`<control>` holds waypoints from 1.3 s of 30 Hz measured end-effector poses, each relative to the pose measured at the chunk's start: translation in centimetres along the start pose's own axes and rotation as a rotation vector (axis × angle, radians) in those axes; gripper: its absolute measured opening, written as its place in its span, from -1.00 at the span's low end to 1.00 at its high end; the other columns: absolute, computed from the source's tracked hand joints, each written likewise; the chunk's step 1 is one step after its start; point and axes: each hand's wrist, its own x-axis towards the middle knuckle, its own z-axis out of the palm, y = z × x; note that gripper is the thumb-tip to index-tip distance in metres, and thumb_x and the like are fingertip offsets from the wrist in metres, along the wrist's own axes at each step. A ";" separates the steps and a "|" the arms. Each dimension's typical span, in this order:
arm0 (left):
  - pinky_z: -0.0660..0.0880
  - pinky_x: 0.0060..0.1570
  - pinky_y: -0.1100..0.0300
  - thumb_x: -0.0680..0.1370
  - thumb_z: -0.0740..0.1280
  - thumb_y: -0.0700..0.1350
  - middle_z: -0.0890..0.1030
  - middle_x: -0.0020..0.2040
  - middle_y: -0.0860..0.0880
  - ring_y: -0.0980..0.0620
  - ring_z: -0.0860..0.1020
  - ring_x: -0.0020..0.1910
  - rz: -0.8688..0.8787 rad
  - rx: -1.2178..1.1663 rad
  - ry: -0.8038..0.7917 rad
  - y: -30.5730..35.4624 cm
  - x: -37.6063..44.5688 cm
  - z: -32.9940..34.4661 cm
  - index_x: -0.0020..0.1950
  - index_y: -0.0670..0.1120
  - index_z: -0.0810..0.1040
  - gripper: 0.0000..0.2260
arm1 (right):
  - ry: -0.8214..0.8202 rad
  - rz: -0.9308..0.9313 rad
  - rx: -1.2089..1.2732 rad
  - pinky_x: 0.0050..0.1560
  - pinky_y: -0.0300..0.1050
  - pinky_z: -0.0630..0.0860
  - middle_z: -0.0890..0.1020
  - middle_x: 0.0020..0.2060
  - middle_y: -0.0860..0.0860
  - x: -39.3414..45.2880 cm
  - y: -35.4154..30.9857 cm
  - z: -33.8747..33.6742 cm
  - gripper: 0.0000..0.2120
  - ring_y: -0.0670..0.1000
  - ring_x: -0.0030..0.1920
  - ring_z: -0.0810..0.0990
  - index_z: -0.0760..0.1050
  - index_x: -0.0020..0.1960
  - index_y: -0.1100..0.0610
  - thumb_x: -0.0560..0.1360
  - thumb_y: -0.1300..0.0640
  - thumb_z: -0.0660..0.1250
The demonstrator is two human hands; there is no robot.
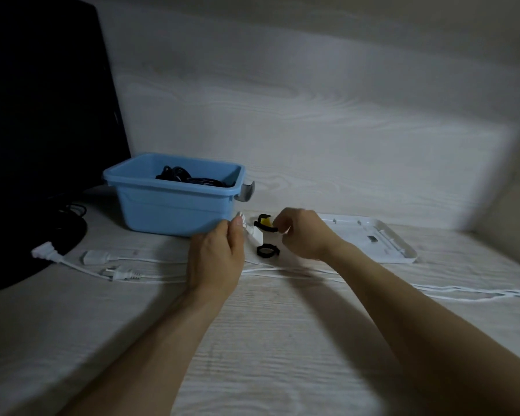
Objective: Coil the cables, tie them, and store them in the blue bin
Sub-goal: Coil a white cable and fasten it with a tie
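A blue bin (pixel 174 208) stands on the table at the left of centre, with black coiled cables (pixel 186 178) inside. White cables (pixel 282 270) lie stretched across the table, with plugs (pixel 120 274) at the left. My left hand (pixel 215 259) pinches a white cable end (pixel 252 234) just in front of the bin. My right hand (pixel 305 232) pinches a black and yellow strap (pixel 266 223) beside it. A second black strap, rolled in a ring (pixel 267 251), lies on the table between my hands.
A dark monitor (pixel 42 100) with a round black base (pixel 27 259) stands at the left, with black wires by it. A white lid (pixel 376 240) lies at the right against the wood-grain wall. The bin has a grey handle (pixel 246 192).
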 end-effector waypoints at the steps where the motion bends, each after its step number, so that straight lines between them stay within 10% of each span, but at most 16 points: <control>1: 0.50 -0.36 -0.04 0.61 -0.07 0.27 0.57 -0.38 -0.07 -0.06 0.52 -0.38 0.005 0.009 -0.005 0.0 0.0 0.0 -0.26 -0.13 0.52 -0.39 | 0.012 0.021 -0.010 0.08 -0.11 0.52 0.62 0.13 0.11 0.5 0.1 0.0 -0.59 0.12 0.14 0.58 0.56 0.23 0.16 0.43 0.39 0.24; 5: 0.50 -0.33 -0.06 0.61 -0.07 0.27 0.57 -0.37 -0.07 -0.09 0.52 -0.37 0.022 0.033 -0.015 -0.4 0.0 0.0 -0.26 -0.12 0.50 -0.41 | -0.015 0.094 -0.075 0.20 -0.02 0.47 0.49 0.20 0.14 2.7 1.0 1.2 -0.53 0.15 0.21 0.49 0.52 0.30 0.11 0.46 0.41 0.21; 11: 0.51 -0.31 -0.06 0.61 -0.03 0.22 0.58 -0.38 -0.08 -0.13 0.53 -0.38 0.054 0.052 -0.010 -0.5 0.1 0.3 -0.27 -0.12 0.49 -0.46 | -0.028 0.225 -0.059 0.18 0.07 0.52 0.63 0.11 0.10 5.1 -0.1 2.8 -0.68 0.17 0.13 0.57 0.57 0.24 0.09 0.59 -0.06 0.28; 17: 0.49 -0.31 -0.04 0.61 -0.02 0.21 0.59 -0.38 -0.09 -0.16 0.52 -0.40 0.076 0.067 -0.004 -0.4 0.1 0.4 -0.29 -0.11 0.48 -0.47 | 0.258 0.214 0.215 0.02 -0.15 0.56 0.70 0.01 0.11 5.5 0.1 2.7 -0.79 0.09 0.03 0.65 0.67 0.09 0.15 0.47 0.26 0.39; 24: 0.52 -0.26 -0.08 0.61 -0.03 0.22 0.65 -0.31 -0.12 -0.20 0.56 -0.34 0.081 0.069 0.000 -0.7 0.1 0.5 -0.25 -0.13 0.53 -0.44 | 0.349 0.009 0.205 -0.24 -0.40 0.42 0.64 -0.29 -0.05 0.8 0.3 -0.3 -0.81 -0.10 -0.29 0.56 0.67 -0.04 0.12 0.37 0.15 0.58; 30: 0.50 -0.27 -0.06 0.60 -0.04 0.23 0.62 -0.34 -0.12 -0.19 0.54 -0.35 0.080 0.084 -0.019 -0.4 0.0 0.3 -0.25 -0.14 0.52 -0.43 | 0.008 -0.133 -0.105 0.01 -0.18 0.42 0.63 0.00 0.14 -3.6 1.5 1.0 -0.78 0.11 -0.03 0.59 0.66 0.15 0.17 0.56 0.24 0.32; 39: 0.48 -0.28 -0.07 0.59 -0.05 0.24 0.61 -0.35 -0.13 -0.20 0.52 -0.37 0.086 0.103 -0.052 0.4 -0.2 0.1 -0.25 -0.16 0.52 -0.41 | 0.230 -0.247 -0.103 0.12 0.03 0.32 0.49 0.19 0.03 -5.3 1.6 2.7 -0.69 0.12 0.18 0.38 0.50 0.30 0.05 0.57 0.08 0.29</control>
